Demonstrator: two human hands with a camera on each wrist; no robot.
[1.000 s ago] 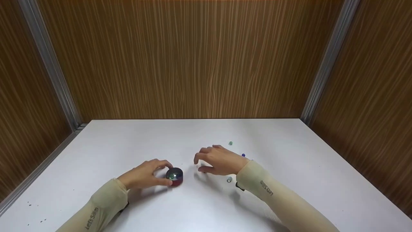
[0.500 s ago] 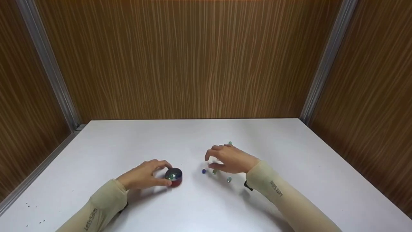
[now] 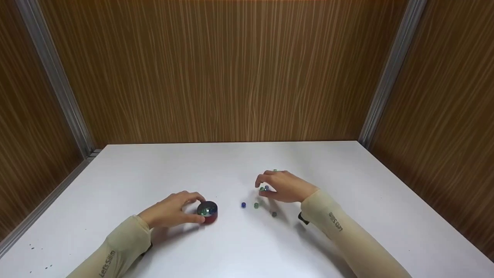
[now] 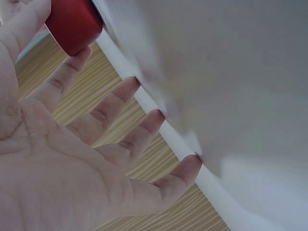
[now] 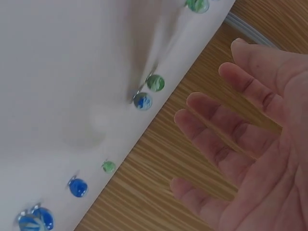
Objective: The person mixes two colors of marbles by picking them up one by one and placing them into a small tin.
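Note:
A small round red container (image 3: pixel 208 212) with glassy marbles inside stands on the white table (image 3: pixel 162 170). My left hand (image 3: pixel 195 209) holds it, thumb and fingers curled round its side; in the left wrist view the forefinger (image 4: pixel 65 77) lies against the red container (image 4: pixel 72 21). My right hand (image 3: pixel 265 184) hovers to the right, fingers loosely bent, holding nothing. Two marbles (image 3: pixel 264 189) lie just under its fingertips. A blue marble (image 3: pixel 243 205) and a green marble (image 3: pixel 256 205) lie between hand and container. In the right wrist view the relaxed fingers (image 5: pixel 226 134) are above those two marbles (image 5: pixel 149 92).
Another marble (image 3: pixel 274 213) lies near my right wrist and one more (image 3: pixel 275 170) just behind the hand. Wood-grain walls with metal corner strips (image 3: pixel 58 85) close in the table at the back and sides.
My right hand has moved right and away from the container, uncovering the blue and green marbles. The left hand and the container have stayed put.

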